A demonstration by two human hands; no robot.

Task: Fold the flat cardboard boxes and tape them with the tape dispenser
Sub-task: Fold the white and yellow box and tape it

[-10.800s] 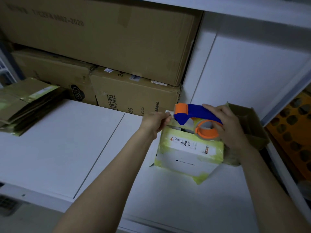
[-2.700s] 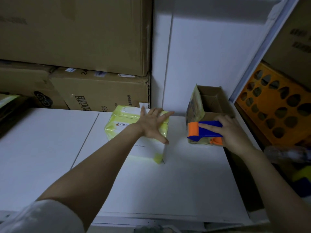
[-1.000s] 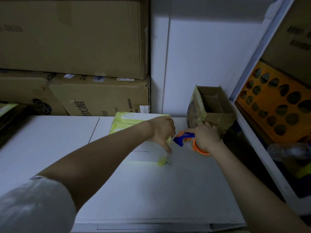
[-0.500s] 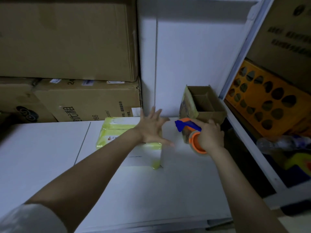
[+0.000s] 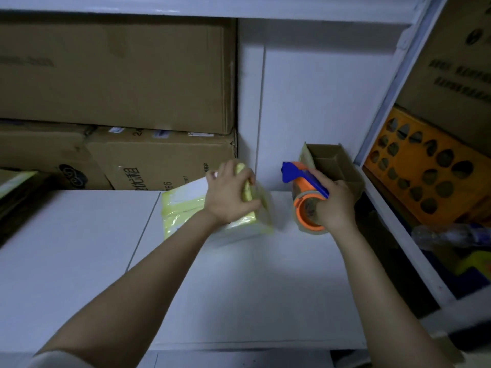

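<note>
A small white box with yellow-green taped edges point(image 5: 186, 211) sits tilted on the white shelf point(image 5: 239, 282), near its back. My left hand point(image 5: 228, 197) grips the box's upper right edge, fingers curled over it. To the right, my right hand point(image 5: 334, 205) holds the blue and orange tape dispenser point(image 5: 305, 192) by its handle, a little above the shelf, its blue nose pointing up and left. A gap separates the dispenser from the box. An open brown cardboard box point(image 5: 334, 163) stands behind my right hand at the shelf's back right corner.
Large brown cartons point(image 5: 119, 75) are stacked at the back left. A pile of flat cardboard point(image 5: 16, 187) lies at the far left edge. A white shelf post point(image 5: 385, 102) bounds the right side, with an orange perforated crate point(image 5: 430, 168) beyond it.
My left hand went from lying flat on the box to gripping its far edge and tipping it up. The dispenser has risen slightly in my right hand.
</note>
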